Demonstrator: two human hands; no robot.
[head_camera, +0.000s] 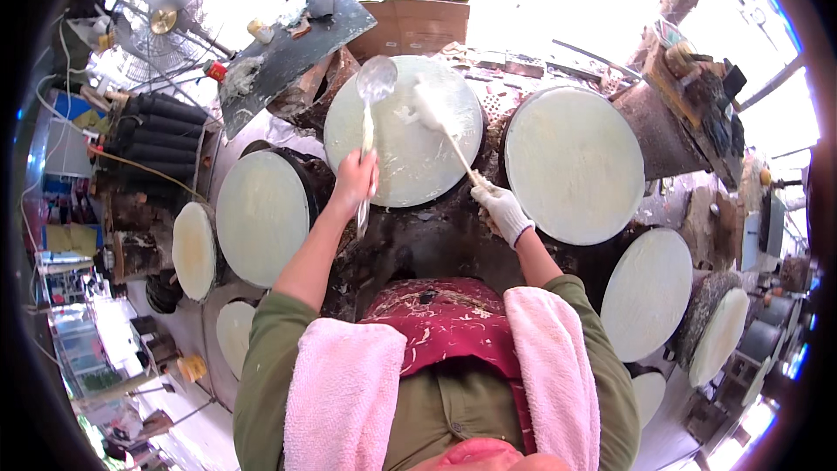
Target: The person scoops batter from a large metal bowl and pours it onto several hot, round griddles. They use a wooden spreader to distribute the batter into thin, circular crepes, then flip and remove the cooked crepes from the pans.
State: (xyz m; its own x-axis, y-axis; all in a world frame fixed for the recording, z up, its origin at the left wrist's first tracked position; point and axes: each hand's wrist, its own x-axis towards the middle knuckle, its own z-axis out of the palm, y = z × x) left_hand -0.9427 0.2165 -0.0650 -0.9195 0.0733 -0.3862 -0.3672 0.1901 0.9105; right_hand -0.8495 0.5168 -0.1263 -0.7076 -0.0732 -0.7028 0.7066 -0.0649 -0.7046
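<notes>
My bare left hand point(356, 176) is closed round the handle of a metal ladle point(377, 78), whose bowl is over the left part of a round, pale griddle plate point(418, 163). My right hand point(502, 209), in a white knit glove with a dark cuff edge, grips a thin stick point(463, 156). The stick's far end carries a soft white mass point(428, 104), which lies over the same plate's upper right; whether it is cloth or a brush head I cannot tell. Thin whitish streaks and flakes mark the plate's surface.
More round pale plates stand at the right point(575, 163), farther right point(646, 294) and at the left point(261, 219). A dark board point(301, 46) with a can and scraps lies beyond, near a cardboard box point(418, 23) and a fan point(163, 19). Dark rolls point(160, 137) are stacked left.
</notes>
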